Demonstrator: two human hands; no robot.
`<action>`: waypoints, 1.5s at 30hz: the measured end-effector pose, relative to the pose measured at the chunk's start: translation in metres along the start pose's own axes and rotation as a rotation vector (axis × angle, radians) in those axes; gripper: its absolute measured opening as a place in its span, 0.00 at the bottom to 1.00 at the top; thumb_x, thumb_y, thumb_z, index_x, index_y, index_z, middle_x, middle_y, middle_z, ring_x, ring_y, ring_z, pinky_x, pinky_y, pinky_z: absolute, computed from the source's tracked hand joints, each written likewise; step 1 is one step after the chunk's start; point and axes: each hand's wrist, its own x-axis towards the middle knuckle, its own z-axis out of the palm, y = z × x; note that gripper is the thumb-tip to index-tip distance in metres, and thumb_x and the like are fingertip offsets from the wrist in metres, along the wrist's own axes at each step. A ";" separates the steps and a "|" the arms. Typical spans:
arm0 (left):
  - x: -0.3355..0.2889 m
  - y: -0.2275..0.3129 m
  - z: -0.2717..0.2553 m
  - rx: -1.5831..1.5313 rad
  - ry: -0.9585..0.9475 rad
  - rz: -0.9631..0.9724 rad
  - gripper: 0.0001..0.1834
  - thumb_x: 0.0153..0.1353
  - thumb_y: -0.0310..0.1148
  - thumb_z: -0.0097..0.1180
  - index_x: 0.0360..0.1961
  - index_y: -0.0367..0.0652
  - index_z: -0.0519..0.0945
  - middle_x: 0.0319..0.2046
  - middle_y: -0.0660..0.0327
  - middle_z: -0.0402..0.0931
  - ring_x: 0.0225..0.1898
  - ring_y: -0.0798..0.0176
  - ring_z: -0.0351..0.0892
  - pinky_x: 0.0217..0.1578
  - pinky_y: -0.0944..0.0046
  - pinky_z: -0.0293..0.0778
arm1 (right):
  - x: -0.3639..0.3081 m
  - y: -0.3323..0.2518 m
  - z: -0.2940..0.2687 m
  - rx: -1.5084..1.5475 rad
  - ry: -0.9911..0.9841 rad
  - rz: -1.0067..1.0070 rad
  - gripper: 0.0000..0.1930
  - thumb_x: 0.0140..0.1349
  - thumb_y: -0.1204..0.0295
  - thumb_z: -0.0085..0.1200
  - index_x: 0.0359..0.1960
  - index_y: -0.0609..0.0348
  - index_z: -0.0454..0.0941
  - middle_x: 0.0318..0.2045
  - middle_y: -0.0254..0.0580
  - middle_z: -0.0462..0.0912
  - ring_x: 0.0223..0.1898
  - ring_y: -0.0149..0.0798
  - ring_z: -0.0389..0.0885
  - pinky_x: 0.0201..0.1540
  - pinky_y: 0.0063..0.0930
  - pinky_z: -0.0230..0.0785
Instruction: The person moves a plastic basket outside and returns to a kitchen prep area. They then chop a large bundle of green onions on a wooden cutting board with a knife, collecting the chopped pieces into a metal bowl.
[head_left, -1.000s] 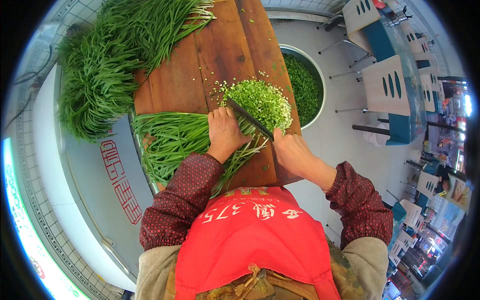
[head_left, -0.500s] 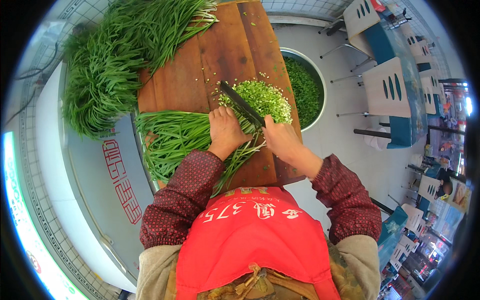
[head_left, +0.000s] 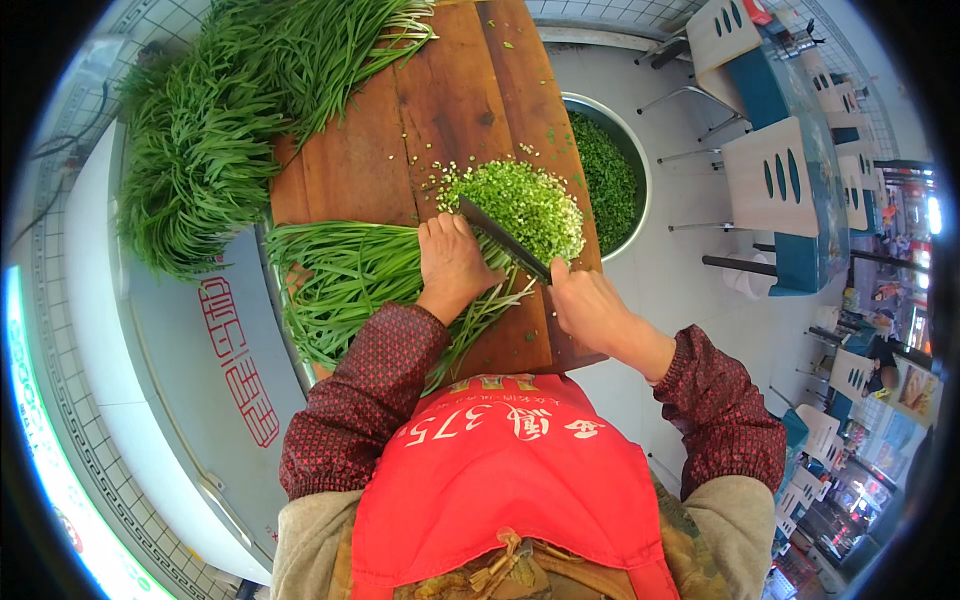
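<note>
My left hand (head_left: 450, 260) presses down on a bunch of garlic chives (head_left: 345, 270), its fingers closed over the cut end. The stalks lie across the wooden board (head_left: 440, 110) with their leaves pointing left. My right hand (head_left: 592, 305) grips the handle of a dark-bladed knife (head_left: 512, 240). Slanting away to the left, the blade sits just right of my left fingers, between the bunch and a heap of chopped chives (head_left: 525, 200). Some loose pale stalk ends lie below my left thumb.
More uncut chives (head_left: 205, 150) are piled at the far left, overhanging the board's edge. Beyond its right edge stands a round metal basin (head_left: 647, 195) holding chopped greens. A grey chest with a lid (head_left: 215, 350) is on the left. Chairs (head_left: 770, 175) and tables are on the right.
My right hand and the knife have moved right and slightly nearer to me. My left hand has stayed in place on the bunch.
</note>
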 end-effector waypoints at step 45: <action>0.000 0.000 0.004 0.059 0.001 -0.015 0.41 0.31 0.57 0.71 0.40 0.35 0.73 0.39 0.53 0.71 0.44 0.52 0.71 0.50 0.56 0.63 | 0.057 0.004 0.039 0.202 0.315 -0.062 0.10 0.62 0.73 0.52 0.36 0.64 0.64 0.15 0.58 0.76 0.21 0.62 0.78 0.24 0.52 0.71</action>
